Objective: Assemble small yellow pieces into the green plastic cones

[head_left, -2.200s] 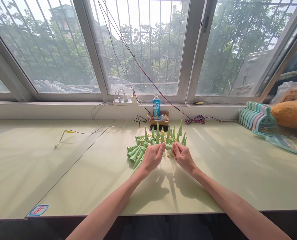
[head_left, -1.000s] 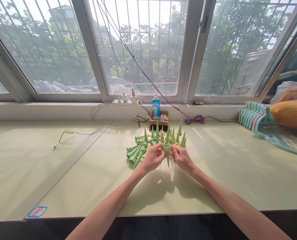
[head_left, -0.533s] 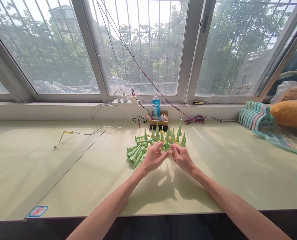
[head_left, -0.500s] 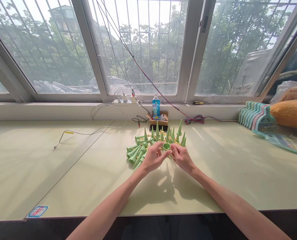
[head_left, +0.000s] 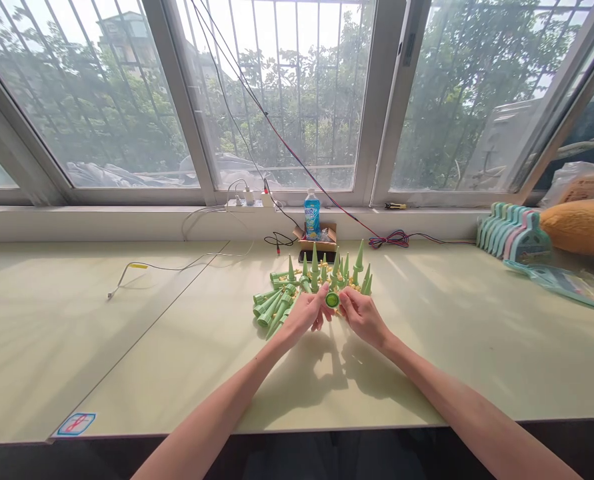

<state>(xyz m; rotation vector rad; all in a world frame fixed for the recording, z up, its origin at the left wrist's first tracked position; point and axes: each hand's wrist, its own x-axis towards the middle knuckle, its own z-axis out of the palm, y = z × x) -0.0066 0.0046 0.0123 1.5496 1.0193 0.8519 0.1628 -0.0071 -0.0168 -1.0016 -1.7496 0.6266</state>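
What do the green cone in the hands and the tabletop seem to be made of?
The green cone: likely moulded plastic. It is uniform pale green and smooth with a soft sheen, and its thin round rim faces the camera.
The tabletop: probably laminate or coated board. It is pale yellow-green, smooth and semi-matte, with soft window reflections and a straight seam at the left.

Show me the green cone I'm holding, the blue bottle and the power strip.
green cone (head_left: 332, 300): head view, round open end.
blue bottle (head_left: 312, 217): head view, label.
power strip (head_left: 237, 204): head view, white top.
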